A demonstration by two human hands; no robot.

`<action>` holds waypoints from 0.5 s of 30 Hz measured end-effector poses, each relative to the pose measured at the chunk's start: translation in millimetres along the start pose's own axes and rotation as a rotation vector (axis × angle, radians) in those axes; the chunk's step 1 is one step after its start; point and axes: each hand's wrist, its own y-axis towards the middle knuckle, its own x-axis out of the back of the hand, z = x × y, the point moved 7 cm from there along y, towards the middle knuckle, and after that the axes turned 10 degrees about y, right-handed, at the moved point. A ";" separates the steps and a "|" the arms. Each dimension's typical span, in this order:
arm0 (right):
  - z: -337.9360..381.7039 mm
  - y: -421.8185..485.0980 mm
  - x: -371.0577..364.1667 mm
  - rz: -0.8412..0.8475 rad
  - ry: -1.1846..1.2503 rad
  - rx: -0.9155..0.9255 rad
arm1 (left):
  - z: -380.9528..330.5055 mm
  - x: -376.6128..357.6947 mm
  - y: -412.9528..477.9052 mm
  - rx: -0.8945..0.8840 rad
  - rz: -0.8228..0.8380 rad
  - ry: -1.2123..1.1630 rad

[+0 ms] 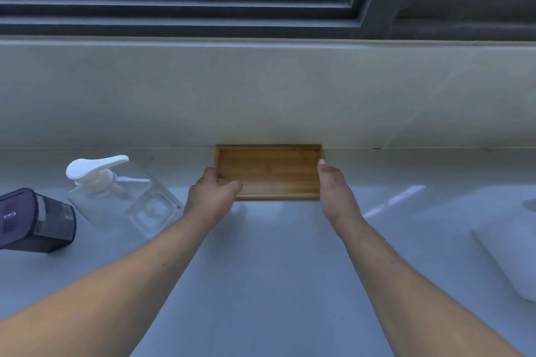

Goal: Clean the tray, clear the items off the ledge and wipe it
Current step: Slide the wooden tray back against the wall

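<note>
Wooden and bare, the tray [268,172] is held at its two short ends between the left hand [213,193], curled shut on the near corner, and the right hand [333,185], pressed flat, so a level lift seems needed next.

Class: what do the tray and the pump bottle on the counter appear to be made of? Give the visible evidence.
Tray: likely bamboo or wood with a smooth finish; honey-brown with lengthwise grain strips.
Pump bottle: clear body, plastic or glass, unclear which; the counter shows through it. Its pump head looks like opaque white plastic.
</note>
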 end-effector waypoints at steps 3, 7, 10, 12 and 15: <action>-0.6 -5.9 0.6 -0.012 -0.033 0.010 | 0.9 -1.6 -6.7 -0.039 -0.001 0.006; 10.1 -34.9 5.7 -0.117 -0.185 0.168 | 0.4 6.0 -32.0 -0.184 -0.079 0.152; 9.0 -71.8 -2.9 -0.097 -0.240 0.278 | 7.5 9.2 -65.8 -0.320 -0.058 0.197; 3.7 -96.0 -15.2 -0.041 -0.285 0.285 | 22.6 11.9 -87.4 -0.384 -0.030 0.227; 1.3 -128.3 -36.8 0.016 -0.384 0.332 | 54.6 23.8 -110.8 -0.418 -0.046 0.254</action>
